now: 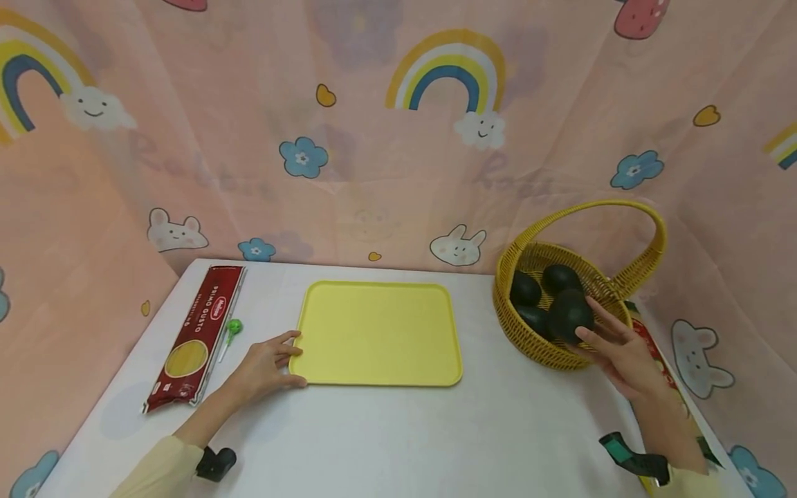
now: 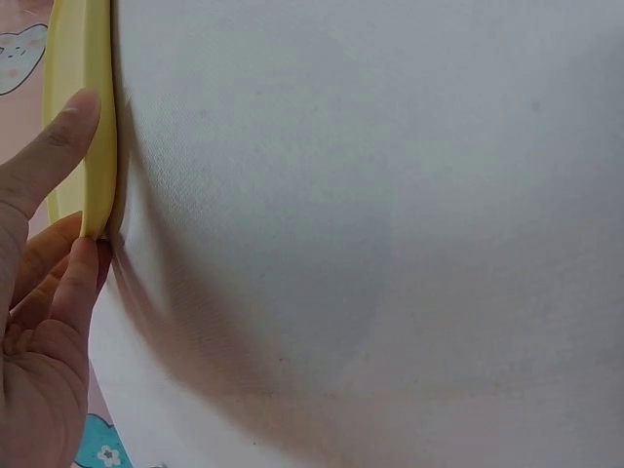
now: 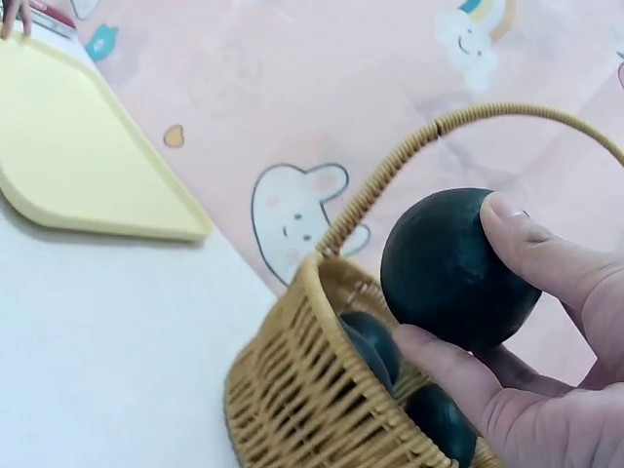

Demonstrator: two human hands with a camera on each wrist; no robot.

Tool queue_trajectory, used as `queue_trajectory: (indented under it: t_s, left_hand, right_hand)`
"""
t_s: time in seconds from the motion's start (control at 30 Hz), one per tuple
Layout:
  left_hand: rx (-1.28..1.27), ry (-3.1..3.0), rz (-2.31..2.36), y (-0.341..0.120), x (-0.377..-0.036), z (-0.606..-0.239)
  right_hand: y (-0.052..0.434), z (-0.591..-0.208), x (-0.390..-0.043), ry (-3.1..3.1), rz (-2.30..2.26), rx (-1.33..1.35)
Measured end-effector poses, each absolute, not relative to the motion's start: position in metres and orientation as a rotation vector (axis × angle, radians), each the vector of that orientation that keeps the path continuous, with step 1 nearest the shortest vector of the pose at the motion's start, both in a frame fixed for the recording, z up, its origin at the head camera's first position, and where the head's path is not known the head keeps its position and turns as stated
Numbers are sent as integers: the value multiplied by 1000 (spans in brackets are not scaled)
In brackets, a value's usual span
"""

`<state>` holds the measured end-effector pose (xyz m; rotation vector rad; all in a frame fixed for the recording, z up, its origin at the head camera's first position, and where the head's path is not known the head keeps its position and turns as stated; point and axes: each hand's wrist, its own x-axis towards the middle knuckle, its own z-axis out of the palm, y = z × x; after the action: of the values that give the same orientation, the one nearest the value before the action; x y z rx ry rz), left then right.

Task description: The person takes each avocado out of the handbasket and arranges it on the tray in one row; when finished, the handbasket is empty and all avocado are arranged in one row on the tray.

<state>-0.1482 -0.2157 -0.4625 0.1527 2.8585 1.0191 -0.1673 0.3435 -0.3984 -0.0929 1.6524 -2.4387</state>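
Pasta packet (image 1: 198, 335) and green lollipop (image 1: 233, 328) lie left of the yellow tray (image 1: 378, 330) on the counter (image 1: 386, 436). Left hand (image 1: 264, 366) rests at tray's left edge, fingers (image 2: 60, 146) straight & touching the rim. Right of tray, right hand (image 1: 623, 353) has fingers (image 3: 546, 258) curled round a dark avocado (image 3: 456, 268), just above the wicker basket (image 3: 292, 390) w/ more avocados (image 1: 538, 294) inside.

Left hand (image 1: 264, 364) lies flat, fingers straight; right hand (image 1: 616, 349) reaches forward, fingers curled.

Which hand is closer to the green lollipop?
The left hand. It rests at the yellow tray's left edge, just right of the green lollipop. The right hand is far off across the table, holding a dark avocado over the basket.
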Motion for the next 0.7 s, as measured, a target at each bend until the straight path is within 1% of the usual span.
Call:
queue_trajectory:
  t_s: [0.17, 0.33, 0.47, 0.7]
  left_hand:
    - [143, 2847, 1026, -216, -148, -460]
    - [149, 2844, 1031, -216, -148, -460]
    - [158, 2840, 1036, -216, -147, -460]
    - [166, 2832, 1047, -217, -148, -463]
  right_hand:
    - [329, -395, -160, 1588, -2481, -79]
    - [316, -393, -157, 1537, -2470, -178]
    - [305, -393, -158, 1465, -2454, -230]
    - [280, -396, -162, 1548, -2403, -258]
